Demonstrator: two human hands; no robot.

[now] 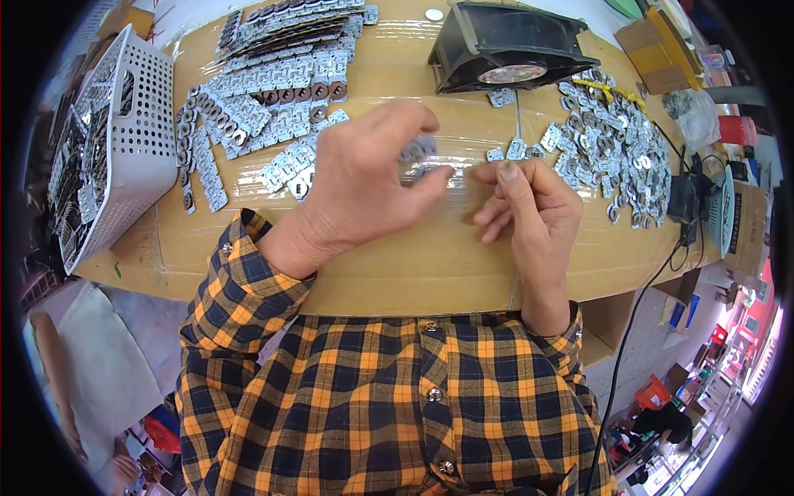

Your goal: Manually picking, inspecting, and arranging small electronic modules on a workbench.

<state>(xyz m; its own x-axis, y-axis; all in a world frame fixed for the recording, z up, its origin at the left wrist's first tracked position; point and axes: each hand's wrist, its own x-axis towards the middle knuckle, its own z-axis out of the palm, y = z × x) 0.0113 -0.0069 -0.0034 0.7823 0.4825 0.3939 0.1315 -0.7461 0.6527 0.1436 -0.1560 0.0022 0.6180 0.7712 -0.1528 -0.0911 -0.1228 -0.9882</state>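
My left hand (364, 178) is raised over the table, thumb and index finger spread apart in a curve. Small grey metal pieces (418, 149) show in the gap between them; whether the hidden fingers touch these I cannot tell. To its right, my right hand (538, 202) has the thumb pressed to the index finger, the other fingers curled. What the pinch holds, if anything, is too small to make out. A few loose metal pieces (517, 150) lie just beyond that hand. Short strips of similar pieces (289, 165) lie left of my left hand.
Rows of joined metal pieces (285, 74) fill the far left. A white perforated basket (145, 124) of metal parts stands at the left edge. A black fan (509, 45) sits at the back. Right of it spreads a loose pile of pieces (616, 153), with a black cable (637, 302) nearby.
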